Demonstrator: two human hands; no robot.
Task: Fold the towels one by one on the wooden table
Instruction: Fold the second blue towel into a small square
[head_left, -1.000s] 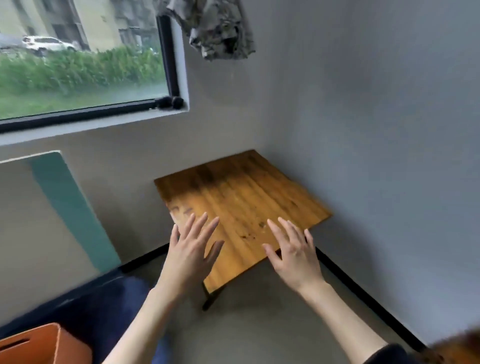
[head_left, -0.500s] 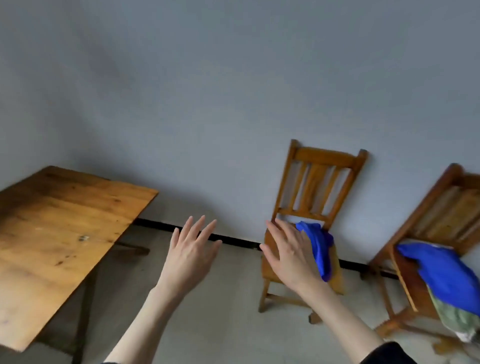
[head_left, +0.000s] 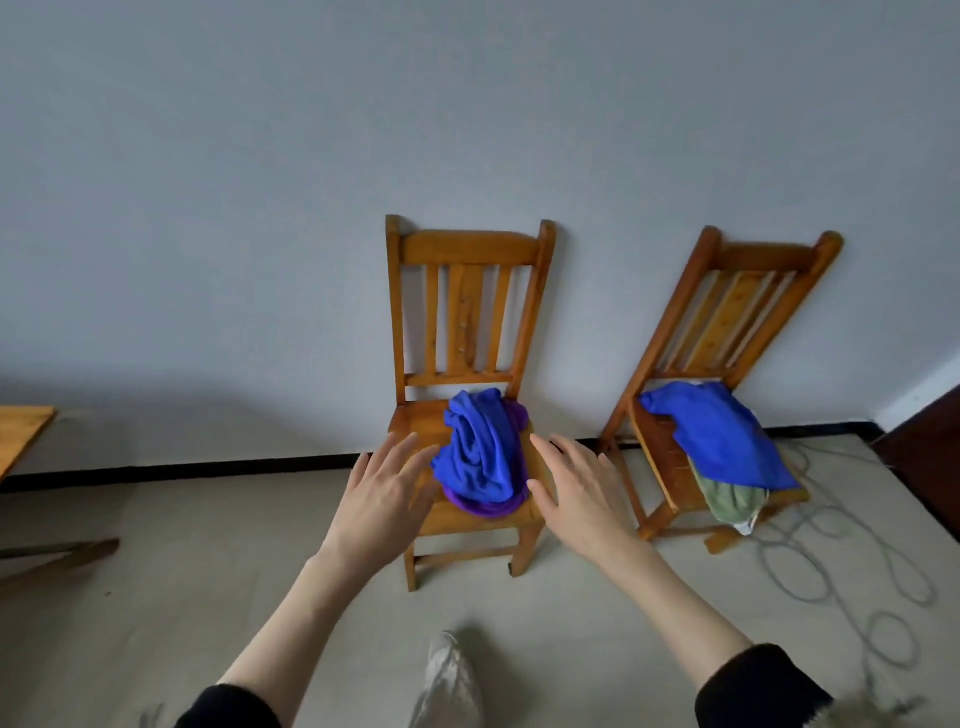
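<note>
A crumpled blue towel (head_left: 480, 452) lies on a purple towel (head_left: 491, 506) on the seat of a wooden chair (head_left: 467, 291) against the wall. My left hand (head_left: 387, 493) and my right hand (head_left: 576, 488) reach forward on either side of that pile, fingers straight and spread, holding nothing. A second wooden chair (head_left: 727, 306) on the right carries another blue towel (head_left: 719, 441) over a green towel (head_left: 730, 499). Only a corner of the wooden table (head_left: 21, 431) shows at the far left.
A grey cable (head_left: 841, 561) loops over the floor right of the second chair. My shoe (head_left: 449, 680) is on the floor below the hands. A dark door edge (head_left: 930, 452) stands at the far right.
My view has swung right from the table to the two chairs. Both hands stay raised and open, now framing the blue towel on the nearer chair.
</note>
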